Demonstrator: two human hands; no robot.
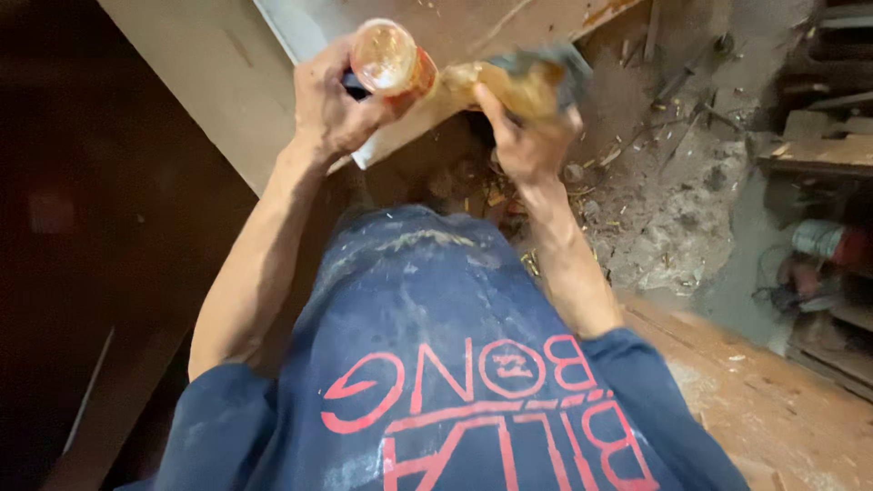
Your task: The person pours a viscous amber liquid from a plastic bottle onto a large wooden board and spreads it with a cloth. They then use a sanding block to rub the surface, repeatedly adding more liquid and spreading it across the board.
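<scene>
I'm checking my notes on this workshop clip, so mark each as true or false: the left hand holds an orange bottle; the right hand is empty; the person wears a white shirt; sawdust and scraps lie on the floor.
1. The left hand holds an orange bottle. True.
2. The right hand is empty. False: it grips a stained cloth next to the bottle.
3. The person wears a white shirt. False: the shirt is dark blue with red print.
4. Sawdust and scraps lie on the floor. True, to the right of the hands.
</scene>
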